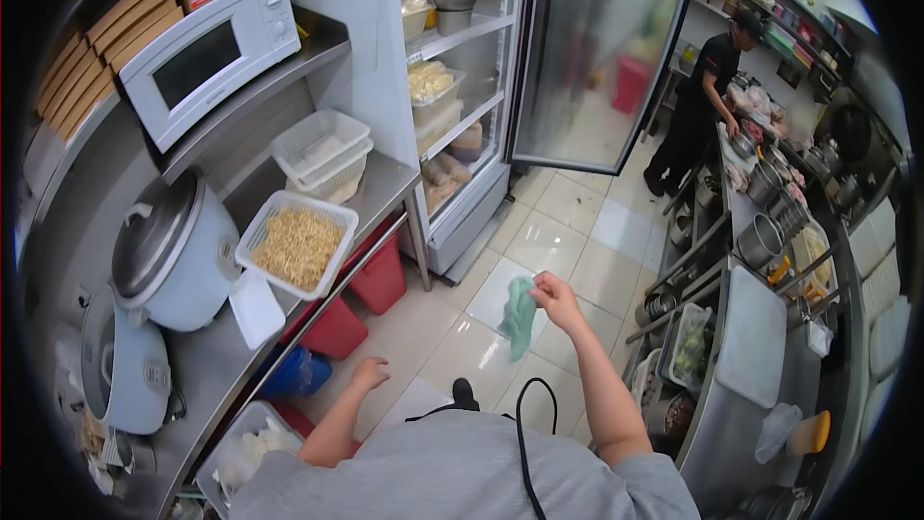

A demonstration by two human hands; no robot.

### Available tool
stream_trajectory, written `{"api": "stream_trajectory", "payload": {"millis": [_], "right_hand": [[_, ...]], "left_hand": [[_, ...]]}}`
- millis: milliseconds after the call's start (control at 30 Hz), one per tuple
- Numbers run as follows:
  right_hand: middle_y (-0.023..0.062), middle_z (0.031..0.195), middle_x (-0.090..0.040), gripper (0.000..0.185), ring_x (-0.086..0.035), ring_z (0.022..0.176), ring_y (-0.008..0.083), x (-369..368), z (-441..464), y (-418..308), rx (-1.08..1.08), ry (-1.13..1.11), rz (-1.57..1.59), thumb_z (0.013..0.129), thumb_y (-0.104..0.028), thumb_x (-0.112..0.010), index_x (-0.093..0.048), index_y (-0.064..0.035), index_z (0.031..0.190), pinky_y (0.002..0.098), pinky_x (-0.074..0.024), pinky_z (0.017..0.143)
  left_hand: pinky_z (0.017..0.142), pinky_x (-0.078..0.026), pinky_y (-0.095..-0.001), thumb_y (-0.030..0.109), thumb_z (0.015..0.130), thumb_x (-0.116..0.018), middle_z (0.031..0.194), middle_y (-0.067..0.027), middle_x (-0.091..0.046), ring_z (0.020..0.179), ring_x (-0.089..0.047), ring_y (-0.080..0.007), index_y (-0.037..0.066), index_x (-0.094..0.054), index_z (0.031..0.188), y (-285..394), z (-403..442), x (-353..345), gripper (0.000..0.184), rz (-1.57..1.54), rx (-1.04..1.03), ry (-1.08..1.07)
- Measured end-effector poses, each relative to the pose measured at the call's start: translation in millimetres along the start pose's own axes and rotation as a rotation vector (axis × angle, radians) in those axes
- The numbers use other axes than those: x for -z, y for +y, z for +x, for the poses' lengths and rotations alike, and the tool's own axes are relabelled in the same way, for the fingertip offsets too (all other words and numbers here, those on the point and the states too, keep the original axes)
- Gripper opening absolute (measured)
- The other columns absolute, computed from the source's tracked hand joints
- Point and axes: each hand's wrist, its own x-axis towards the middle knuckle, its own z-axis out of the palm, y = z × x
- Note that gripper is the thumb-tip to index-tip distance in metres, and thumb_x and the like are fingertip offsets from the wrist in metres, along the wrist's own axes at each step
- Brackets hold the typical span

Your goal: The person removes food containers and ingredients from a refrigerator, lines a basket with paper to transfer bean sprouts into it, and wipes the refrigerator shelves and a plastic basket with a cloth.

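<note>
A green cloth point(520, 316) hangs from the pinched fingers of my right hand point(551, 295), over the tiled floor. My left hand point(369, 373) is lower and to the left, its fingers somewhat apart with nothing between them. Left of both hands, a white basket point(258, 214) of brown strips stands at the edge of the steel counter point(385, 176). A white lid point(256, 310) lies just below that basket. Red bins point(375, 274) and a blue bin point(294, 373) are under the counter.
Ahead, a fridge point(462, 231) stands with its glass door point(602, 48) swung open over the floor. A person in dark clothes point(707, 77) works at the right-hand counter point(746, 207). Rice cookers point(192, 260) and a microwave point(207, 58) are at the left.
</note>
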Motion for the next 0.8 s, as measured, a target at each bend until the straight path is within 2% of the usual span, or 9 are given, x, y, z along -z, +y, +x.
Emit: {"api": "stream_trajectory", "payload": {"millis": [67, 100, 300, 433, 567, 600, 633, 767, 800], "right_hand": [[0.0042, 0.089, -0.06, 0.015, -0.057, 0.078, 0.0131, 8.8, 32.0, 1.3, -0.02, -0.038, 0.393, 0.085, -0.01, -0.054, -0.049, -0.0093, 0.099, 0.0292, -0.0458, 0.071], [0.0042, 0.089, -0.06, 0.015, -0.057, 0.078, 0.0131, 21.5, 46.8, -1.6, -0.015, -0.031, 0.386, 0.085, -0.01, -0.054, -0.049, -0.0093, 0.099, 0.0292, -0.0458, 0.071], [0.0015, 0.096, -0.057, 0.019, -0.054, 0.086, 0.0104, 135.3, 96.1, -33.8, 0.093, 0.419, 0.75, 0.089, -0.017, -0.049, -0.046, -0.0113, 0.107, 0.0282, -0.0444, 0.073], [0.0079, 0.114, -0.053, 0.032, -0.053, 0.102, 0.0215, 209.2, 92.0, -40.6, 0.459, 0.616, 0.883, 0.09, -0.017, -0.045, -0.042, -0.0084, 0.121, 0.0386, -0.0429, 0.087], [0.0112, 0.127, -0.044, 0.044, -0.044, 0.115, 0.0283, 287.9, 97.3, 7.1, 0.512, 0.882, 1.185, 0.093, -0.033, -0.037, -0.037, -0.006, 0.128, 0.0435, -0.0338, 0.099], [0.0127, 0.128, -0.043, 0.05, -0.043, 0.117, 0.0296, 308.4, 106.5, 28.9, 0.795, 0.416, 1.068, 0.093, -0.04, -0.033, -0.037, -0.0063, 0.129, 0.0447, -0.0302, 0.102], [0.0133, 0.128, -0.044, 0.054, -0.044, 0.115, 0.0293, 302.8, 129.0, 1.4, 0.644, 0.991, 1.275, 0.091, -0.044, -0.035, -0.037, -0.0062, 0.129, 0.0449, -0.0314, 0.101], [0.0138, 0.127, -0.045, 0.057, -0.046, 0.113, 0.0276, 351.9, 202.7, 117.6, 0.728, 0.462, 1.287, 0.089, -0.047, -0.039, -0.039, -0.0032, 0.127, 0.0405, -0.0362, 0.096], [0.0128, 0.124, -0.048, 0.056, -0.047, 0.111, 0.0269, 353.0, 230.0, 127.0, 0.552, 0.591, 1.207, 0.089, -0.045, -0.041, -0.041, -0.0032, 0.125, 0.0393, -0.0379, 0.094]], "left_hand": [[0.088, -0.044, -0.0363, 0.028, 0.067, -0.068, 0.105, -0.0143, -0.06, 0.1, -0.056, -0.0294, 0.018, -0.063, 0.104, 25.6, 36.1, 13.5, 0.038, 0.021, 0.002, -0.042], [0.088, -0.044, -0.0363, 0.028, 0.067, -0.068, 0.105, -0.0143, -0.06, 0.1, -0.056, -0.0294, 0.018, -0.063, 0.104, 35.7, 56.4, 18.3, 0.038, 0.018, -0.009, -0.039], [0.085, -0.044, -0.0375, 0.029, 0.071, -0.064, 0.1, -0.0146, -0.061, 0.097, -0.056, -0.0304, 0.011, -0.065, 0.097, 134.5, 203.9, 46.9, 0.031, -0.162, -0.413, 0.085], [0.085, -0.043, -0.0365, 0.024, 0.072, -0.064, 0.101, -0.0145, -0.06, 0.099, -0.055, -0.0305, 0.003, -0.063, 0.095, 247.1, 247.6, 132.1, 0.03, -0.373, -0.659, 0.235], [0.094, -0.038, -0.0358, 0.017, 0.073, -0.064, 0.113, -0.0168, -0.056, 0.109, -0.05, -0.0303, 0.001, -0.062, 0.096, 322.4, 292.8, 229.8, 0.028, -0.534, -0.757, 0.552], [0.097, -0.034, -0.0361, 0.016, 0.073, -0.064, 0.117, -0.0178, -0.053, 0.113, -0.046, -0.0312, 0.001, -0.062, 0.097, 339.3, 296.6, 257.9, 0.028, -0.548, -0.748, 0.715], [0.1, -0.031, -0.0365, 0.015, 0.074, -0.063, 0.122, -0.0189, -0.049, 0.118, -0.043, -0.0322, 0.001, -0.061, 0.099, 354.0, 299.0, 286.9, 0.028, -0.556, -0.734, 0.878], [0.105, -0.018, -0.0456, 0.016, 0.074, -0.065, 0.14, -0.0199, -0.024, 0.131, -0.019, -0.0361, 0.008, -0.045, 0.123, 370.6, 312.1, 393.4, 0.053, -0.13, -0.628, 1.589], [0.105, -0.016, -0.048, 0.018, 0.074, -0.066, 0.141, -0.0195, -0.02, 0.131, -0.016, -0.0373, 0.009, -0.042, 0.126, 370.3, 317.3, 414.8, 0.058, -0.062, -0.59, 1.75]]}}
